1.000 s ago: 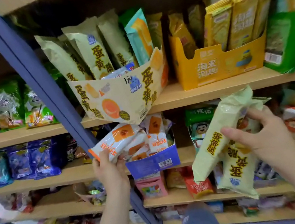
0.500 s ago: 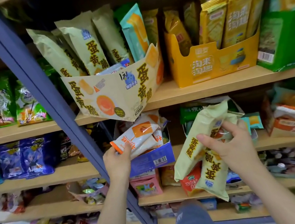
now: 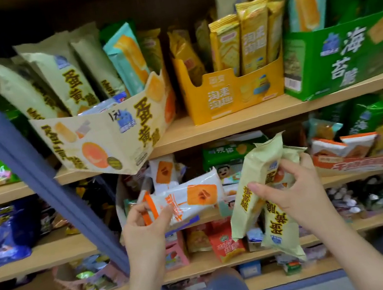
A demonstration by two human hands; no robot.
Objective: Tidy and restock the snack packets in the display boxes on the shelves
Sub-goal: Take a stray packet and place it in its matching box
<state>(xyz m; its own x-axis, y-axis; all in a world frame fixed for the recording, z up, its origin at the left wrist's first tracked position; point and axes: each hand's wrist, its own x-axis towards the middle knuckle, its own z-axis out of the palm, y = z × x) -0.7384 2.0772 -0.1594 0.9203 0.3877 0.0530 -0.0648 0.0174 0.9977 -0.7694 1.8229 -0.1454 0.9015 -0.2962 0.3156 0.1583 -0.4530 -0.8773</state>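
Pale-green foil packets [image 3: 252, 180], gripped by right hand [image 3: 295, 198], hang below-right of matching cream cardboard box [image 3: 114, 142]; left hand [image 3: 144, 231] pinches white-orange packet [image 3: 193, 195].

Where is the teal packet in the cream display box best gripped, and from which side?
Probably pinch the teal packet by its top end, coming from the front. It stands nearly upright with its top clear of the cream display box, whose front wall hides its lower part.
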